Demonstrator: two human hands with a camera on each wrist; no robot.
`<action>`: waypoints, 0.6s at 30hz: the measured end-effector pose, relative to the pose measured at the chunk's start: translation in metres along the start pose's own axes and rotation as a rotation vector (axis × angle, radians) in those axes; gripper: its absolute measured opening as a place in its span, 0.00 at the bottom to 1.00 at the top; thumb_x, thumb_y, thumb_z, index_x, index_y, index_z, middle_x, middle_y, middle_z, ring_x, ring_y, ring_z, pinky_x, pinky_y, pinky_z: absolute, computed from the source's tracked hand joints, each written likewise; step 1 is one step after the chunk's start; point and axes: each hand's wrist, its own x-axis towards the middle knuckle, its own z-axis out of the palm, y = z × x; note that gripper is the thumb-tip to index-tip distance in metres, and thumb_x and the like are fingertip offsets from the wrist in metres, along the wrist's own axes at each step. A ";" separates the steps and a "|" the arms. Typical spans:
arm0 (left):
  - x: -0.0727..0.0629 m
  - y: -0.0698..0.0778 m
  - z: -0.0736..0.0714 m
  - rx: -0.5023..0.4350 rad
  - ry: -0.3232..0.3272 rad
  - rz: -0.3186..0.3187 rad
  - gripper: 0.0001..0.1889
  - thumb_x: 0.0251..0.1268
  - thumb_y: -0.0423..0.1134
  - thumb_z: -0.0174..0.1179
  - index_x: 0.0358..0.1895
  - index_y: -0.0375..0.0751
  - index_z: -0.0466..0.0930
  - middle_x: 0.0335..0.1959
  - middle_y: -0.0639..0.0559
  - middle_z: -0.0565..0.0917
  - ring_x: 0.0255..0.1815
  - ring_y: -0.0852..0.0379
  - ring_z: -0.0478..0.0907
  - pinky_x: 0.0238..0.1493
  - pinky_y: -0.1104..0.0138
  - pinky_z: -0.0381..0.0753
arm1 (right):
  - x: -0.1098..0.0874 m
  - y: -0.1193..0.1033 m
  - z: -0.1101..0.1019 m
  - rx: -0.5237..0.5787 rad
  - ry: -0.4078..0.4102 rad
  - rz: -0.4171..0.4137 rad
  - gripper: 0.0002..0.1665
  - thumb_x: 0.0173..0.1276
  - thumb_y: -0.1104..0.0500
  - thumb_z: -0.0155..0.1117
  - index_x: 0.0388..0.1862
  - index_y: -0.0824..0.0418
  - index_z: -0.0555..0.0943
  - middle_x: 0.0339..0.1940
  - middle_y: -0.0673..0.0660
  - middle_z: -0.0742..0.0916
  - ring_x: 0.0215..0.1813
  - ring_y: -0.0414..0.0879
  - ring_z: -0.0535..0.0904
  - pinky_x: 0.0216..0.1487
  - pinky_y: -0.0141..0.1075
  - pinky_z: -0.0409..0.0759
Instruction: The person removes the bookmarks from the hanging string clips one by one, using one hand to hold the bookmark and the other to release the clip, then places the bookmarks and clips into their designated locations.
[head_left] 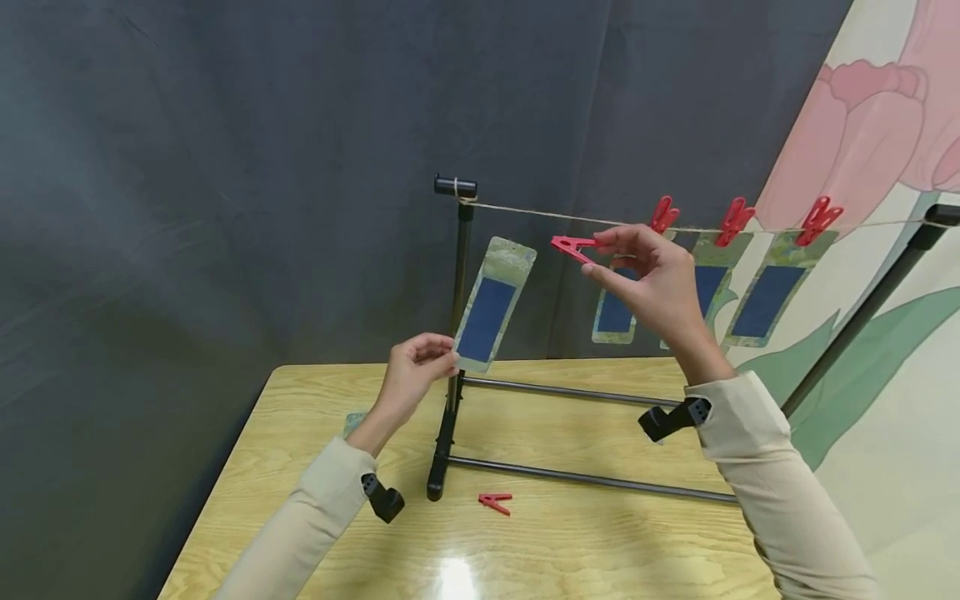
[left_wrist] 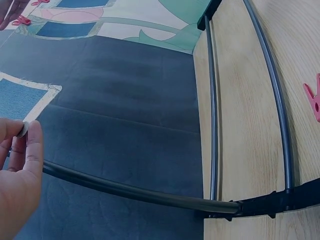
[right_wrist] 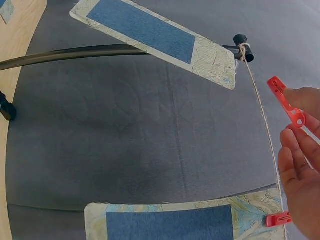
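My left hand (head_left: 416,371) pinches the lower left corner of a long card (head_left: 486,321), pale green with a dark blue panel. The card leans a little, its top end just below the string (head_left: 540,212). My right hand (head_left: 660,283) pinches a red clothespin (head_left: 572,247) between thumb and fingers, to the right of the card and close to the string. In the right wrist view the clothespin (right_wrist: 286,102) is apart from both string and card. Three similar cards (head_left: 768,300) hang farther right, held to the string by red clothespins (head_left: 737,222); my right hand partly covers them.
A black stand with a left post (head_left: 462,275) and a right post (head_left: 862,308) carries the string. Its lower bars (head_left: 585,477) run above the wooden table (head_left: 360,550). Another red clothespin (head_left: 495,502) lies in front. Part of a card (head_left: 354,422) shows behind my left wrist.
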 end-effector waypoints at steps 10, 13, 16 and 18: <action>-0.002 -0.003 -0.006 0.000 0.003 0.018 0.10 0.60 0.21 0.62 0.45 0.25 0.80 0.34 0.41 0.82 0.34 0.46 0.82 0.43 0.55 0.86 | -0.010 0.009 0.003 -0.012 -0.012 0.008 0.23 0.55 0.68 0.75 0.51 0.65 0.82 0.46 0.58 0.85 0.44 0.37 0.80 0.49 0.26 0.79; -0.004 -0.004 -0.009 -0.010 0.014 0.016 0.09 0.60 0.20 0.62 0.44 0.24 0.79 0.33 0.42 0.81 0.32 0.49 0.82 0.43 0.54 0.85 | -0.012 0.011 0.005 -0.021 -0.007 0.001 0.22 0.55 0.71 0.74 0.51 0.68 0.81 0.46 0.61 0.84 0.44 0.35 0.79 0.49 0.26 0.79; -0.006 -0.004 -0.011 -0.008 0.016 0.009 0.09 0.60 0.21 0.62 0.44 0.24 0.79 0.33 0.42 0.81 0.31 0.52 0.83 0.45 0.51 0.84 | -0.015 0.012 0.007 -0.024 -0.006 0.000 0.22 0.55 0.71 0.74 0.50 0.68 0.81 0.46 0.60 0.83 0.45 0.34 0.78 0.50 0.26 0.79; -0.008 -0.004 -0.014 -0.002 0.014 0.006 0.10 0.61 0.21 0.62 0.45 0.24 0.79 0.34 0.42 0.81 0.33 0.48 0.83 0.45 0.51 0.84 | -0.018 0.012 0.007 -0.019 -0.009 0.000 0.22 0.56 0.70 0.74 0.50 0.67 0.82 0.45 0.59 0.83 0.45 0.34 0.78 0.49 0.26 0.79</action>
